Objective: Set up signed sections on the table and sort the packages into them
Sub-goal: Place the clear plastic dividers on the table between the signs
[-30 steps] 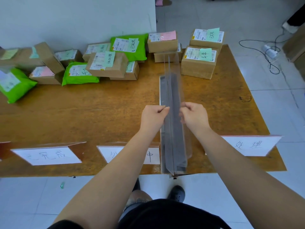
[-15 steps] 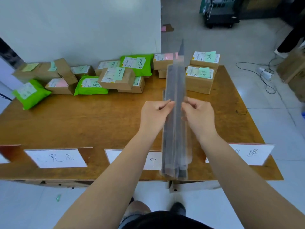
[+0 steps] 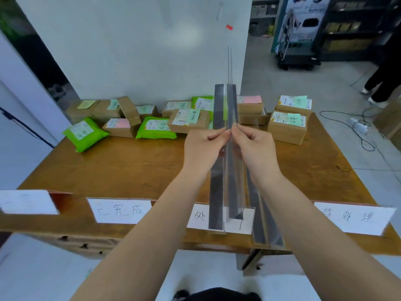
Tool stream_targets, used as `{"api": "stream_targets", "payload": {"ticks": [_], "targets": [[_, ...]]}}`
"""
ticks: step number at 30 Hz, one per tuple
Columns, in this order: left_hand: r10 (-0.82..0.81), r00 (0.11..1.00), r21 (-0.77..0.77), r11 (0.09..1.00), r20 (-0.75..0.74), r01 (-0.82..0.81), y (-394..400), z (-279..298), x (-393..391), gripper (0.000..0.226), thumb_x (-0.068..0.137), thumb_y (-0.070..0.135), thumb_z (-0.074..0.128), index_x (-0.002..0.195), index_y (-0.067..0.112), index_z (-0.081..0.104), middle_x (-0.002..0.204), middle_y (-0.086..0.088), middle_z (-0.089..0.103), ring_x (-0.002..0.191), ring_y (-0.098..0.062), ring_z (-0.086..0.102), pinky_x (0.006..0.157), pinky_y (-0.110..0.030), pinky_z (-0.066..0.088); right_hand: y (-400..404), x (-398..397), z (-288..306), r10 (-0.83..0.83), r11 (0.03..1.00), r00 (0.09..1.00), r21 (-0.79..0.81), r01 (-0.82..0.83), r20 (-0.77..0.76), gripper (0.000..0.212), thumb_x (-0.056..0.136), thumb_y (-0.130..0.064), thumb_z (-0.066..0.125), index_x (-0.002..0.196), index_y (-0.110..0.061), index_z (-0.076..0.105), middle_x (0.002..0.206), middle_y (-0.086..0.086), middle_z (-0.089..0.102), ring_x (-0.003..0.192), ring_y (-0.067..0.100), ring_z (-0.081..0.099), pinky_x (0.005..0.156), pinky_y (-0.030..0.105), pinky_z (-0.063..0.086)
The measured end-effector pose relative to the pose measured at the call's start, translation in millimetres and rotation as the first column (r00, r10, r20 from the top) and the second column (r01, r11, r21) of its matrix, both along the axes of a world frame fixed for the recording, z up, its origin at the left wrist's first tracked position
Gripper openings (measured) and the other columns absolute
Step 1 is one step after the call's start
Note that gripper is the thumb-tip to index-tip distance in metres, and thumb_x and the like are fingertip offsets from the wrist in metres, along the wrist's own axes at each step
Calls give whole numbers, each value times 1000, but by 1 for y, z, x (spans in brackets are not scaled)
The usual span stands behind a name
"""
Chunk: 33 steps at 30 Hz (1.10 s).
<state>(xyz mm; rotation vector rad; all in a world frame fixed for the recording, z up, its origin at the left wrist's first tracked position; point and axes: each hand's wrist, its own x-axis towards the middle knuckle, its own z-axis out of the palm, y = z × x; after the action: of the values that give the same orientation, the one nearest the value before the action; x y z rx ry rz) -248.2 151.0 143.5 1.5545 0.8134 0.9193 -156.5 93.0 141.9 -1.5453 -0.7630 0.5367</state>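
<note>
- Left hand [image 3: 204, 148] and right hand [image 3: 256, 148] at frame centre, both pinching a clear acrylic divider [image 3: 225, 161] with grey base strips, fingertips almost meeting at its edge.
- Divider held lifted above the wooden surface [image 3: 130, 168], long axis running from lower centre up toward the white wall [image 3: 141, 51].
- Second divider [image 3: 263, 224] lies on the surface just right of the held one, its near end at the front edge.
- Paper signs along the front edge: one at far left [image 3: 26, 202], one left of centre [image 3: 120, 210], one centre [image 3: 200, 216] partly behind the divider, one at right [image 3: 352, 219].
- Packages at the back of the surface: cardboard boxes [image 3: 286, 127], green mailer bags [image 3: 84, 133], most with labels and sticky notes.
- Cables and power strip [image 3: 358, 124] on the floor, right of frame.
</note>
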Motion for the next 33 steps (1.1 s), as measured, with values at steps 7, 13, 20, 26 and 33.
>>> {"api": "stream_targets", "payload": {"ticks": [7,13,20,26,33], "targets": [[115,993,-97,989,-17,-116,34,-8,-80,17,85,15,65,99,9,72,81,-4,71,82,-15,67,73,-32,56,47,-78,-10,43,998,998,-52,-41,46,22,89,-24,57,101,-13,73,101,1,72,93,9,61,84,29,48],[172,985,-256,953,18,-162,61,-27,-126,10,84,14,67,91,11,74,71,-4,68,61,-9,63,57,-21,56,80,-122,-30,87,990,993,-107,-95,-80,24,87,-20,59,105,-8,71,76,-7,63,81,16,57,84,37,46],[116,993,-377,921,28,-97,86,-60,-149,8,83,12,68,78,17,72,57,11,69,52,-2,65,49,-16,50,97,-149,-54,93,980,995,-175,-98,-39,19,92,-17,52,88,-13,70,78,4,65,87,25,60,91,47,48],[76,997,-485,873,21,-56,99,-82,-150,4,82,11,69,83,11,72,67,2,71,50,-2,63,50,-18,50,104,-156,-75,59,973,992,-217,-81,-109,19,92,-16,53,96,-8,69,70,3,59,74,24,57,86,47,52],[59,998,-496,866,-32,-67,102,-92,-150,6,83,14,67,83,18,73,82,1,71,76,-9,68,61,-21,56,99,-165,-86,51,965,997,-255,-62,-49,18,93,-21,52,96,-27,69,92,-1,70,95,19,65,88,44,53]]}}
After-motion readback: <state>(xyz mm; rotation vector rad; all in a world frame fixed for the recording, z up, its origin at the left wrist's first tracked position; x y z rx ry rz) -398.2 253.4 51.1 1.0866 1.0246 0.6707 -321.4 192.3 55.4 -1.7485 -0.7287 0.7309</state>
